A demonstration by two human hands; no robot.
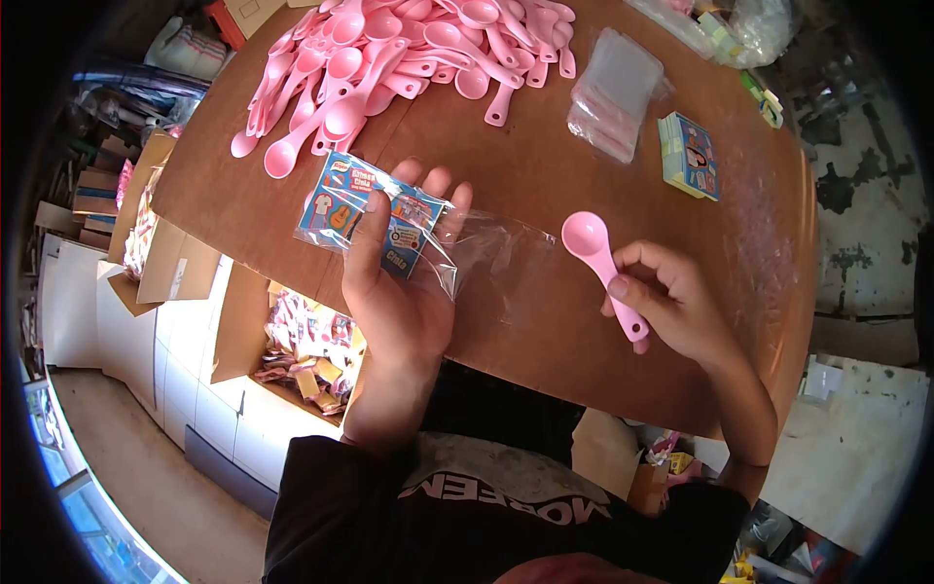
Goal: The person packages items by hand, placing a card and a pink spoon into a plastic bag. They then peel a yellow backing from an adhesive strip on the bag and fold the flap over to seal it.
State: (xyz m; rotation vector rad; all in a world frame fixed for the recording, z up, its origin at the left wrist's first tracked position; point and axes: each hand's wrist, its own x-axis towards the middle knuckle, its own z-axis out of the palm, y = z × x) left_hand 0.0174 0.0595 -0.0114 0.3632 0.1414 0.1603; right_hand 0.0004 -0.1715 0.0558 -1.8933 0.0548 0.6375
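Observation:
My left hand [409,282], palm up, holds a clear plastic bag [486,255] with blue printed cards [341,206] in or under its film, the thumb lying over them. The bag's clear end stretches right over the table. In my right hand [662,292] a pink spoon [593,248] is pinched by its handle, bowl toward the upper left. A gap separates the spoon from the bag. Beyond my left hand lies a large heap of pink spoons [389,68].
On the brown table [467,161] are a stack of clear bags [615,92] and a stack of printed cards [691,156]. Below its left edge stands an open box [238,326] of packed items. Plastic bags [749,29] lie at the back right.

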